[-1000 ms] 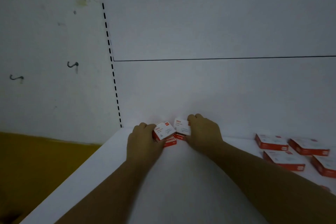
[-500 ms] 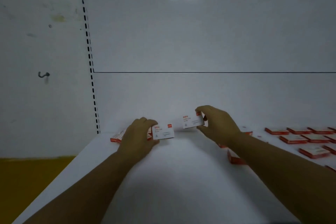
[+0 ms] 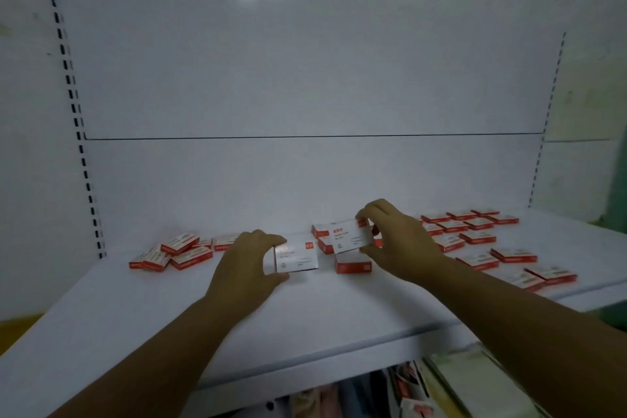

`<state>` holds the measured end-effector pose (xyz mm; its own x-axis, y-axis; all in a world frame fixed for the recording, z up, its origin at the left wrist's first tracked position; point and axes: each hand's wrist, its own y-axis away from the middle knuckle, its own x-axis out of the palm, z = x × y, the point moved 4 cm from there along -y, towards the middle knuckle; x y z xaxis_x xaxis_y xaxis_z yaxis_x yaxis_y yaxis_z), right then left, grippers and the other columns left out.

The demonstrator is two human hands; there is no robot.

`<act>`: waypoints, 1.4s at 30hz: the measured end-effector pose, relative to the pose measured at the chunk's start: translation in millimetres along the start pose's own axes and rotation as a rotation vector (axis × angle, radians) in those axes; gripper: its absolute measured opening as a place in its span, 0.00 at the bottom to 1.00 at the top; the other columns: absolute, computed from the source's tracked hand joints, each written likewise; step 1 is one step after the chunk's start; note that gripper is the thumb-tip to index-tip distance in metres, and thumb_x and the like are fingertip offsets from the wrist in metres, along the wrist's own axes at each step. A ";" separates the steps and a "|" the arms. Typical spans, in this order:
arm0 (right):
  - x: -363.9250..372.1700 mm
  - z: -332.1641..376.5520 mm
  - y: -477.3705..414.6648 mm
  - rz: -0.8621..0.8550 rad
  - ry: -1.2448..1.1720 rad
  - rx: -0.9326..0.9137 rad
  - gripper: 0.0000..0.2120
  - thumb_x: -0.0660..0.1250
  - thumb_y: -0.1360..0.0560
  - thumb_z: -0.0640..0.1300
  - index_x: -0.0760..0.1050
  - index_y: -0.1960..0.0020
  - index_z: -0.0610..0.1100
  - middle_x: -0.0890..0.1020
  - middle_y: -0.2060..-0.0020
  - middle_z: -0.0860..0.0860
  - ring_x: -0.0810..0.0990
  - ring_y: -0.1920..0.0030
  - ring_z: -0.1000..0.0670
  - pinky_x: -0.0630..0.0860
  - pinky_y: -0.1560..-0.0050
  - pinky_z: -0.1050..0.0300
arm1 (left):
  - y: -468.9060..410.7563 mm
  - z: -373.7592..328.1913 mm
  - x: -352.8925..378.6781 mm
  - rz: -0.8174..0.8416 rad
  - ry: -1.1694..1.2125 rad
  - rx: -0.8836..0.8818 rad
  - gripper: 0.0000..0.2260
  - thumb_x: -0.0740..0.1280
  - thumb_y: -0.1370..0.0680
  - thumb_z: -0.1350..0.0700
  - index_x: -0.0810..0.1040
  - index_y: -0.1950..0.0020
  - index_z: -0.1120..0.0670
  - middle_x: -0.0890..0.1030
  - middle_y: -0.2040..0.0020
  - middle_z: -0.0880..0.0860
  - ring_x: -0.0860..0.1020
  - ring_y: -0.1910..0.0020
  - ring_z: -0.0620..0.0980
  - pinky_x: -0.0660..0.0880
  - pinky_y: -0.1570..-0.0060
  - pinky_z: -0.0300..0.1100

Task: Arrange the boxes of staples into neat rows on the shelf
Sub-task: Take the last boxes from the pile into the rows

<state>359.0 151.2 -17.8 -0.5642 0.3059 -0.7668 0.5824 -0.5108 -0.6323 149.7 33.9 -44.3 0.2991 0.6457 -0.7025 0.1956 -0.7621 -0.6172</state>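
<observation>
My left hand (image 3: 249,261) grips a white-and-red staple box (image 3: 297,256), tilted so its white face looks at me, just above the white shelf (image 3: 305,309). My right hand (image 3: 400,241) pinches a second staple box (image 3: 349,236), lifted above a few loose boxes (image 3: 353,265) at the shelf's middle. A jumbled pile of boxes (image 3: 173,253) lies at the back left. Several boxes in rough rows (image 3: 475,234) lie flat at the right.
The shelf's white back panel (image 3: 305,78) rises behind the boxes, with slotted uprights at the left (image 3: 73,105) and right (image 3: 551,105). Below the shelf's front edge, packaged goods (image 3: 441,387) show on a lower level.
The view has swung right and pulled back, showing the whole shelf. Both hands have lifted their boxes and moved apart, away from the left pile toward the middle.
</observation>
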 end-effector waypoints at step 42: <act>146.8 80.7 -115.7 0.530 -0.211 -0.087 0.25 0.65 0.27 0.57 0.68 0.34 0.47 0.75 0.38 0.50 0.73 0.42 0.51 0.68 0.43 0.59 | -10.5 157.3 -54.6 0.028 -0.433 -0.474 0.12 0.69 0.30 0.48 0.80 0.50 0.50 0.81 0.52 0.50 0.73 0.59 0.46 0.71 0.60 0.40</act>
<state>161.6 190.4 -48.4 -0.2816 -0.1456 -0.9484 0.8584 -0.4799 -0.1812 -15.5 14.1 -55.2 -0.0750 0.5103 -0.8567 0.6148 -0.6528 -0.4426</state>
